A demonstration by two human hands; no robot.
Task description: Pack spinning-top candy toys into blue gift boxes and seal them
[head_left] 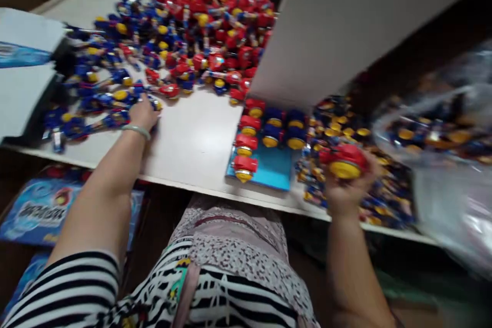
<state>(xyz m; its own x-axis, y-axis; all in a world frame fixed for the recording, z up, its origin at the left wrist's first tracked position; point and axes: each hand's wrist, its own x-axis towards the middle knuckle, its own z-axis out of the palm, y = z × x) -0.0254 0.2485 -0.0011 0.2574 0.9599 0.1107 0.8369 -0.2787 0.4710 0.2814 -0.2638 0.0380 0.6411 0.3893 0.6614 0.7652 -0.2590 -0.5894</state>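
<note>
My left hand (143,114), with a pale bracelet on the wrist, reaches to the near edge of a pile of blue toy pieces (120,96) with yellow ends. Its fingers close around a blue piece there, though blur and the hand itself partly hide the hold. In my right hand (348,192) is a red toy piece (346,160) with a yellow end, raised above a heap of small blue-and-yellow pieces (342,125). Between the hands lies a bright blue tray (273,164). A column of red pieces (245,144) and two short columns of blue pieces (273,125) stand on it.
Red toy pieces (230,15) are heaped at the back of the white table (184,133). A tall pale panel (319,25) rises behind the tray. Clear plastic bags (442,200) stand at right, a white box (26,72) at left. Printed blue packages (42,210) lie below the table edge.
</note>
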